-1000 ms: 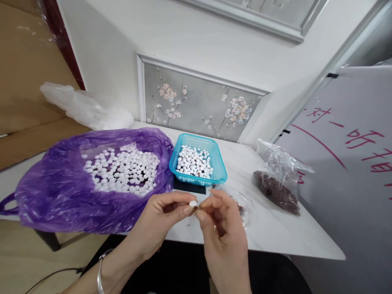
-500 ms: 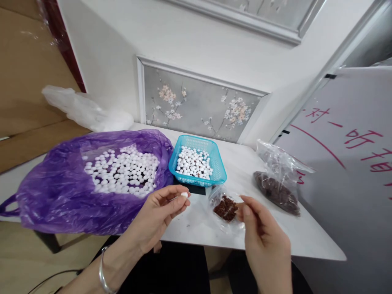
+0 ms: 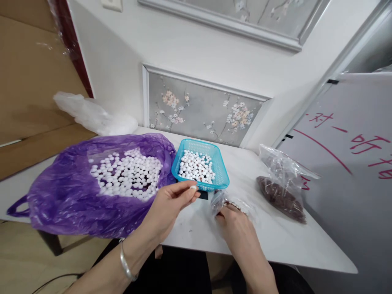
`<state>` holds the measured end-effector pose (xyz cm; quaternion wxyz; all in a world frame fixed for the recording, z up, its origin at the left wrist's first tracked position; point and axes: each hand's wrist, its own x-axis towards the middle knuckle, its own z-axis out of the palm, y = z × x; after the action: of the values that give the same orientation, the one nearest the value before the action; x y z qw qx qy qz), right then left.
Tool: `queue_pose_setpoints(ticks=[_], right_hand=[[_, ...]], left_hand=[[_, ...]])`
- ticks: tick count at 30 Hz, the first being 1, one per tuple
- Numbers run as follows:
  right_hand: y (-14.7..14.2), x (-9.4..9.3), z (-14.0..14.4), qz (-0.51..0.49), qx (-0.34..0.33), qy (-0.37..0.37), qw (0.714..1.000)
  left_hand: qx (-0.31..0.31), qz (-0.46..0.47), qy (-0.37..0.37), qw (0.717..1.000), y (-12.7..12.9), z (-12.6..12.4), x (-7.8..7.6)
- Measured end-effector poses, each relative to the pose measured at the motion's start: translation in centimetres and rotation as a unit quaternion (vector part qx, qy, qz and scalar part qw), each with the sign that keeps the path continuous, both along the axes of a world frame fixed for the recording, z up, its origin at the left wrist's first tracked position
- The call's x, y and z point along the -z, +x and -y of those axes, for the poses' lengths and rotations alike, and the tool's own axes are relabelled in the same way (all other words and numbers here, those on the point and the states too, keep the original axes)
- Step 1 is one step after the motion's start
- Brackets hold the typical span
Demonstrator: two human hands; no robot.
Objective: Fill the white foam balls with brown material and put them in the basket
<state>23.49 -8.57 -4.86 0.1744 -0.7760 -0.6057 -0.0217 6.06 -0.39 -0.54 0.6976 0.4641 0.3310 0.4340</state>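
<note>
Between the thumb and fingers of my left hand is a small white ball, held just in front of the blue plastic basket. More such white balls lie in the basket, a few with reddish-brown specks. My right hand reaches with bent, closed fingers into a small clear plastic bag of reddish-brown bits. Its fingertips are hidden there, and I cannot see what they hold. Left of the basket, an opened purple plastic bag contains many white balls.
A larger clear bag of brown material stands on the right of the white table. Behind the purple bag lies crumpled whitish plastic. The wall borders the back, and a whiteboard with red writing borders the right.
My right hand has moved left and down into the small bag of reddish-brown bits. My left hand, still pinching the white ball, has shifted slightly right, closer to the basket.
</note>
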Motion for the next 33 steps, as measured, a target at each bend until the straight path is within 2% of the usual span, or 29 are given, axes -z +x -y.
queue_pose_setpoints(ticks=[3,6,8,12,16,19,23,27,33], right_hand=[[0.3,0.8,0.0,0.005,0.002,0.006,1.000],[0.8,1.4,0.2,0.005,0.011,0.025,1.000],[1.3,1.7,0.3,-0.004,0.016,0.041,0.999],[2.4,2.0,0.6,-0.037,0.019,0.060,0.997],[2.2,2.0,0.7,-0.066,0.017,0.053,0.996],[1.3,1.7,0.6,-0.078,0.015,0.034,0.996],[0.6,1.3,0.7,-0.093,0.025,0.034,0.995],[1.1,1.2,1.1,-0.122,0.046,0.068,0.989],[2.0,0.7,1.2,-0.208,0.058,0.126,0.968]], left_hand=[[-0.014,-0.065,0.103,0.992,1.9,-1.7,-1.1],[-0.024,-0.109,0.152,0.982,3.1,-3.2,-2.0],[-0.026,-0.149,0.185,0.971,3.0,-4.0,-2.5],[-0.019,-0.262,0.269,0.926,-0.3,-5.4,-3.1],[-0.051,-0.434,0.313,0.843,-5.9,-7.9,-3.4],[-0.067,-0.544,0.310,0.777,-9.3,-9.7,-2.6],[-0.052,-0.626,0.314,0.711,-11.1,-10.4,-0.8],[-0.042,-0.652,0.338,0.678,-11.0,-10.2,-0.1],[-0.086,-0.625,0.392,0.669,-10.0,-9.4,-1.6]])
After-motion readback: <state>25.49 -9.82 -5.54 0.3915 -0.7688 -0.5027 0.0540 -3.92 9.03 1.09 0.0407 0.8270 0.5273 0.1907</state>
